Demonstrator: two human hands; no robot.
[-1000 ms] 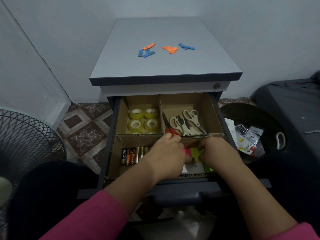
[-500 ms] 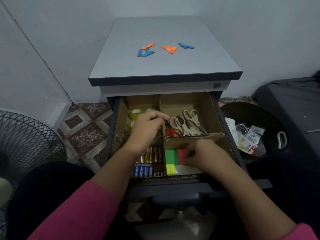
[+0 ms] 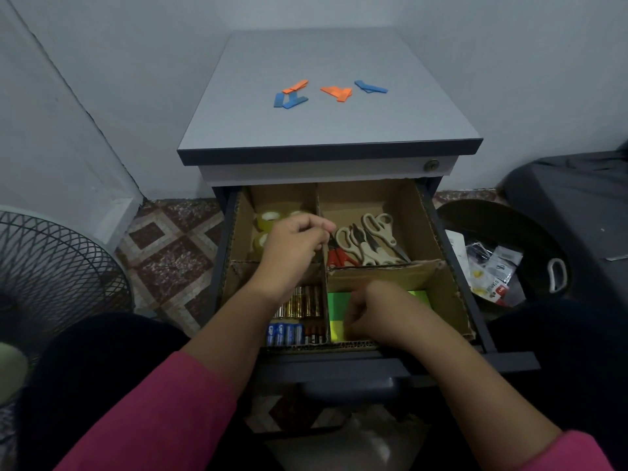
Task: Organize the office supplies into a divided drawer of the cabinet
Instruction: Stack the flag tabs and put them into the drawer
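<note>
Drawer (image 3: 441,266) of the cabinet (image 3: 326,130) stands pulled out toward the person, lined with a cardboard divider (image 3: 324,266) that splits it into four compartments. Far left: tape rolls (image 3: 268,220) — two show, and the left hand (image 3: 294,248) hides whatever else lies there. Far right: scissors (image 3: 367,243), three cream-handled pairs and one red-handled, four as far as I can count. Near left: batteries (image 3: 299,314) in rows, partly under the forearm; count cannot be told. Near right: sticky notes (image 3: 336,312), green and yellow pads, number hidden by the right hand (image 3: 377,312). The left hand hovers over the centre wall with fingers curled inward; whether they pinch anything cannot be told. The right hand lies in the near-right compartment, fingers curled down onto the notes, seemingly squaring them up, though a true grip cannot be confirmed. Step in hand, by my judgement: settling the notes in place. Outstanding — coloured strips (image 3: 331,91) on the cabinet top, roughly four blue and four orange in three small clusters. The next move probably calls for a reach over the drawer to gather these thin, flat pieces, which will likely need fingertip pinching.
</note>
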